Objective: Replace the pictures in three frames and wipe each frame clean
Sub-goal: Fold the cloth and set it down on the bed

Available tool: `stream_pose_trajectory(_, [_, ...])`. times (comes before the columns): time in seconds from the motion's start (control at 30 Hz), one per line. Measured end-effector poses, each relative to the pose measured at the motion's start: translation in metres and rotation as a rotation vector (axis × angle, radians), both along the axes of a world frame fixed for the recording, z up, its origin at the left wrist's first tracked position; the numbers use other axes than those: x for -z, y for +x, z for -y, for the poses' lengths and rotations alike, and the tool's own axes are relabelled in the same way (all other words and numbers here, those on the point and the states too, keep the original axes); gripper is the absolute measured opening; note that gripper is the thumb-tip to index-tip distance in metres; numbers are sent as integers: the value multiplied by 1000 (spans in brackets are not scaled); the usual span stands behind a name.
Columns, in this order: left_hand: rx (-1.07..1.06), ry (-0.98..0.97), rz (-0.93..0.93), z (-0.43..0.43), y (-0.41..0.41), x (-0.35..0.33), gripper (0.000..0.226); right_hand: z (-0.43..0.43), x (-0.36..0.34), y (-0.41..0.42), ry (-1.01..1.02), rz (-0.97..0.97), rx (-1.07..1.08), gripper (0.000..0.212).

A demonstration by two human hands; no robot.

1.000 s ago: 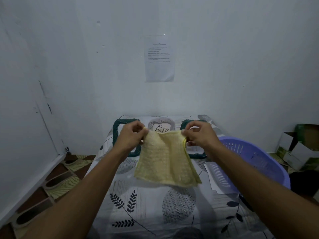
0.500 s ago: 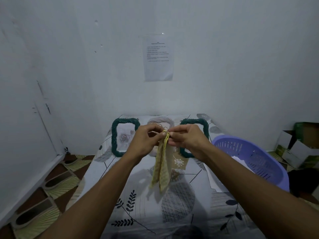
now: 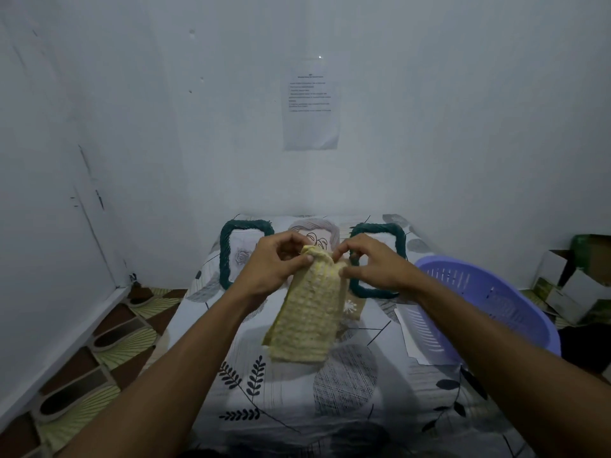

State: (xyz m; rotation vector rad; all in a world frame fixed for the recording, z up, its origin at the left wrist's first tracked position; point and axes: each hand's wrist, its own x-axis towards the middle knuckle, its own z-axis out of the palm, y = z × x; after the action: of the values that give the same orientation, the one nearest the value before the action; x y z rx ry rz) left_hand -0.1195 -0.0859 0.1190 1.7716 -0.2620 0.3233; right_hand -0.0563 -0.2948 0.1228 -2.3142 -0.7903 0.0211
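The left hand point(image 3: 274, 269) and the right hand point(image 3: 373, 269) both pinch the top of the folded yellow cloth point(image 3: 307, 319). The left frame point(image 3: 228, 259) and the right frame point(image 3: 400, 239) lie just behind the cloth. If a pinch slips, the cloth may drop.

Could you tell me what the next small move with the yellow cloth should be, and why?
Probably lower the yellow cloth onto the left green frame and start wiping. The left hand and right hand both pinch its top edge, and it hangs doubled over above the bed, apart from that frame.
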Motion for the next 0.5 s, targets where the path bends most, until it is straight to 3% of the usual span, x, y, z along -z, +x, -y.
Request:
stream_pose_trajectory(0.23, [57, 28, -10, -19, -6, -3, 20, 3, 6, 4, -32, -148, -111, 14])
stream_pose_trajectory(0.37, [-43, 336, 73, -35, 6, -1, 23, 6, 0, 7, -96, -39, -38, 7])
stream_pose_trajectory(0.5, [-124, 539, 136, -43, 19, 1, 14, 7, -12, 3, 103, -23, -8, 15])
